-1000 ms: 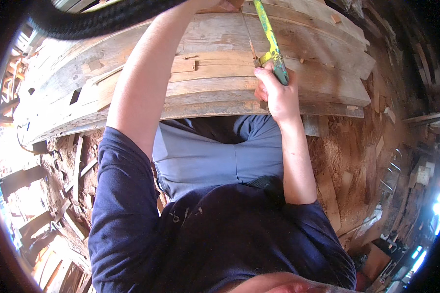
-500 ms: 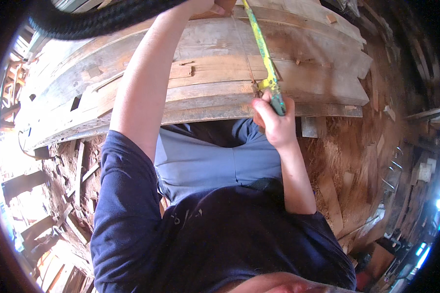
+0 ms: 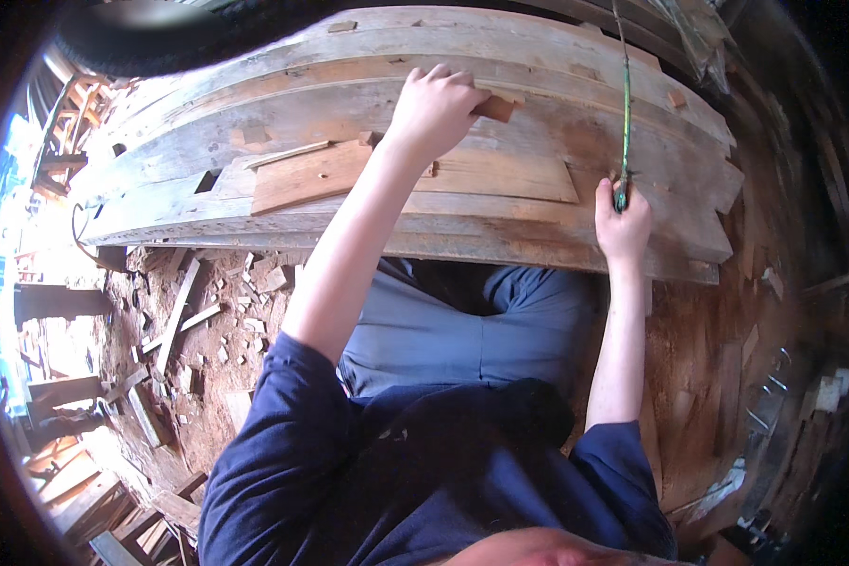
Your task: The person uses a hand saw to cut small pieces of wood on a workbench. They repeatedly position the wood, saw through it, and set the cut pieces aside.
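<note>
Over the middle of a plank bench, my left hand (image 3: 436, 106) is closed around a small brown wood block (image 3: 497, 108), whose end sticks out on the right. My right hand (image 3: 624, 226) grips the lower end of a bow saw (image 3: 625, 123) with a green-yellow frame. The saw is upright and seen nearly edge-on, pointing away from me, so its blade is hard to make out. Between my forearms, a thin flat board (image 3: 500, 177) lies on the planks. Another flat piece of wood (image 3: 307, 179) rests left of my left forearm.
The bench of weathered planks (image 3: 509, 226) spans the view in front of my lap. Wood offcuts (image 3: 187, 316) and sawdust litter the ground at left. A small block (image 3: 676, 98) sits on the far right planks. A black braided hose-like band (image 3: 189, 42) crosses the upper left.
My left hand has come nearer to me and to the right with the wood block. My right hand has moved right, and the saw has turned from slanted to nearly edge-on.
</note>
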A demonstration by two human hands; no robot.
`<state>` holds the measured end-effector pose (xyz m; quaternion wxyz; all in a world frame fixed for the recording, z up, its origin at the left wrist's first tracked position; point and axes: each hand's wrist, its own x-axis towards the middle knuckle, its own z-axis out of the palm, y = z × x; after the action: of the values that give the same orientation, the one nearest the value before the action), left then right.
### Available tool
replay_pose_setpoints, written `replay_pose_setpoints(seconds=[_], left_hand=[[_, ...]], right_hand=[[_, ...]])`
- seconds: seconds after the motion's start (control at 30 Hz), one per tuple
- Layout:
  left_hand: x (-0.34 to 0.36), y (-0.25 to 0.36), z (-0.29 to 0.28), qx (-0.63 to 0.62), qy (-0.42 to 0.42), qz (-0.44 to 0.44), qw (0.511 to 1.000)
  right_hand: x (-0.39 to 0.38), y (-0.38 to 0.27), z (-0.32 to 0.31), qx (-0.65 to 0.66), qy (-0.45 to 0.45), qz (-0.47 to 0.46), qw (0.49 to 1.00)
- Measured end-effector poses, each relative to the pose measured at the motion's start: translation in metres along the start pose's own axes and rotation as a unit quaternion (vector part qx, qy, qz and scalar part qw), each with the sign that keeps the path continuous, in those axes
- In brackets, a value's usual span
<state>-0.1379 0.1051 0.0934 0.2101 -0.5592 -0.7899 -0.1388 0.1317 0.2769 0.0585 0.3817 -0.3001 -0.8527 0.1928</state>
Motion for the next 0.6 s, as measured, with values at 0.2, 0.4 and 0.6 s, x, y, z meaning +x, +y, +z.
replay_pose_setpoints(seconds=[0.2,0.4,0.6], left_hand=[[-0.064,0.051,-0.014,-0.034,0.014,-0.048,0.998],[-0.067,0.078,-0.008,-0.069,-0.095,-0.081,0.99],[-0.075,0.082,-0.011,-0.184,-0.203,-0.075,0.959]], right_hand=[[0.009,0.038,0.007,-0.219,-0.014,-0.034,0.975],[0.009,0.022,0.014,-0.3,-0.058,-0.041,0.951],[0.006,0.011,0.016,-0.355,-0.077,-0.025,0.931]])
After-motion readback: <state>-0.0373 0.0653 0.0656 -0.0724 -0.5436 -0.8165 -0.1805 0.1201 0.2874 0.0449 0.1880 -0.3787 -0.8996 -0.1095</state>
